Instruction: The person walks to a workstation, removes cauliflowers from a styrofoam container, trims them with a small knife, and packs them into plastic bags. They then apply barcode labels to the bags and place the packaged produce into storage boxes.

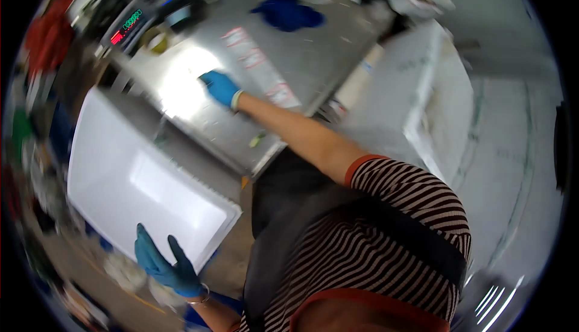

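My right hand (221, 89), in a blue glove, is over the bright part of the metal table (301, 54); its fingers are smeared and whether they hold anything is hidden. Beside it on the table lies a strip of white labels with red edges (256, 62). My left hand (166, 264), gloved in blue too, has its fingers spread with nothing between them, at the near edge of a large white tub (111, 169). The inside of the tub shows no items.
A scale with a lit display (126, 27) and a yellow tape roll (158, 41) stand at the table's far left. Dark blue cloth (289, 12) lies at the back. A large white foam box (392, 91) is to the right. A green scrap (257, 139) lies near the table's corner.
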Tool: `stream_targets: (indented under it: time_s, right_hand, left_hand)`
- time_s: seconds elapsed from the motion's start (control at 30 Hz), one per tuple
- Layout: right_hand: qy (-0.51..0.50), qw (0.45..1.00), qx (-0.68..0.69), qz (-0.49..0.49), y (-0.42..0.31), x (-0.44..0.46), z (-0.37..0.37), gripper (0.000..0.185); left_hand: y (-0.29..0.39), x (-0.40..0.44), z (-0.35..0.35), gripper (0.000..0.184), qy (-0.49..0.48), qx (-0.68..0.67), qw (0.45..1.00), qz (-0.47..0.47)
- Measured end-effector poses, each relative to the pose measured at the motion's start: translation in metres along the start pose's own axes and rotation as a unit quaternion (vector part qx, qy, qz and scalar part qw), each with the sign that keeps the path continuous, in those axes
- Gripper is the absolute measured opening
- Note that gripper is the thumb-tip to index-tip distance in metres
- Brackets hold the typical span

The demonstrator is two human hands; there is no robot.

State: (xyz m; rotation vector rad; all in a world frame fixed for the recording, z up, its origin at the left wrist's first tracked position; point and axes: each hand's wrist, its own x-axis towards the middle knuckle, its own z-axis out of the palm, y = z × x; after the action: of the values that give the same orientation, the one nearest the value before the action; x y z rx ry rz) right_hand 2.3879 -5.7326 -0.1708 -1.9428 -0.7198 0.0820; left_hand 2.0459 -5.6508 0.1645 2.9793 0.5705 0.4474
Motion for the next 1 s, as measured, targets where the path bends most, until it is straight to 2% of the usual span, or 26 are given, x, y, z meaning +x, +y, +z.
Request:
stream_targets:
  time_s: [0.07,0.1,0.13,0.2,0.27,0.33,0.4,0.43,0.5,0.53,0.57,0.6,0.63,0.67,0.7,0.73,0.8,0.87,0.9,1.0]
  right_hand:
    - [-0.13,0.951,0.221,0.171,-0.082,-0.029,-0.085,0.024]
    - [-0.116,0.914,0.336,0.196,-0.113,-0.052,-0.127,0.027]
    - [-0.102,0.863,0.45,0.205,-0.141,-0.081,-0.169,0.03]
    - [-0.085,0.715,0.59,0.366,-0.18,-0.136,-0.239,0.038]
    - [-0.124,0.722,0.551,0.4,-0.153,-0.199,-0.274,0.043]
    - [-0.118,0.733,0.527,0.414,-0.176,-0.245,-0.349,0.046]
    - [-0.006,0.81,0.433,0.395,-0.2,-0.287,-0.422,0.047]
    - [0.099,0.834,0.389,0.377,-0.202,-0.312,-0.452,0.047]
    - [0.289,0.855,0.261,0.342,-0.202,-0.362,-0.514,0.047]
    - [0.371,0.864,0.142,0.311,-0.18,-0.41,-0.54,0.043]
    - [0.461,0.808,0.057,0.363,-0.175,-0.44,-0.568,0.037]
    - [0.537,0.774,-0.039,0.332,-0.16,-0.479,-0.588,0.033]
    - [0.541,0.751,-0.174,0.337,-0.139,-0.526,-0.609,0.033]
    - [0.536,0.712,-0.306,0.335,-0.122,-0.562,-0.626,0.034]
    - [0.522,0.686,-0.358,0.359,-0.115,-0.58,-0.638,0.034]
    - [0.505,0.656,-0.41,0.383,-0.114,-0.594,-0.646,0.034]
    - [0.483,0.646,-0.368,0.463,-0.112,-0.597,-0.649,0.036]
    - [0.461,0.645,-0.33,0.513,-0.104,-0.593,-0.652,0.036]
    - [0.505,0.657,-0.354,0.432,-0.092,-0.598,-0.652,0.036]
    - [0.525,0.648,-0.259,0.487,-0.09,-0.598,-0.655,0.036]
  left_hand:
    - [0.009,0.025,0.006,0.052,-0.001,-0.035,0.996,0.082]
    - [0.017,0.039,0.01,0.051,-0.001,-0.029,0.991,0.132]
    - [0.03,0.053,0.014,0.052,0.007,-0.05,0.983,0.179]
    - [0.064,0.076,0.02,0.052,-0.002,-0.065,0.968,0.241]
    - [0.111,0.099,0.022,0.055,-0.044,-0.099,0.949,0.296]
    - [0.17,0.115,0.021,0.057,-0.066,-0.118,0.916,0.377]
    - [0.233,0.118,0.021,0.055,-0.089,-0.169,0.883,0.428]
    - [0.269,0.116,0.019,0.053,-0.105,-0.208,0.867,0.44]
    - [0.342,0.107,0.023,0.052,-0.155,-0.288,0.836,0.441]
    - [0.382,0.102,0.028,0.049,-0.171,-0.334,0.806,0.458]
    - [0.424,0.096,0.033,0.047,-0.197,-0.382,0.778,0.459]
    - [0.469,0.089,0.037,0.045,-0.237,-0.433,0.747,0.446]
    - [0.511,0.086,0.044,0.042,-0.323,-0.432,0.73,0.42]
    - [0.558,0.081,0.059,0.037,-0.378,-0.468,0.687,0.407]
    - [0.6,0.076,0.089,0.034,-0.402,-0.473,0.666,0.413]
    - [0.644,0.074,0.125,0.032,-0.391,-0.424,0.674,0.461]
    - [0.729,0.066,0.204,0.036,-0.423,-0.347,0.683,0.485]
    - [0.802,0.06,0.287,0.053,-0.418,-0.204,0.697,0.546]
    - [0.829,0.06,0.33,0.061,-0.394,-0.154,0.697,0.579]
    - [0.888,0.056,0.406,0.077,-0.428,0.078,0.696,0.571]
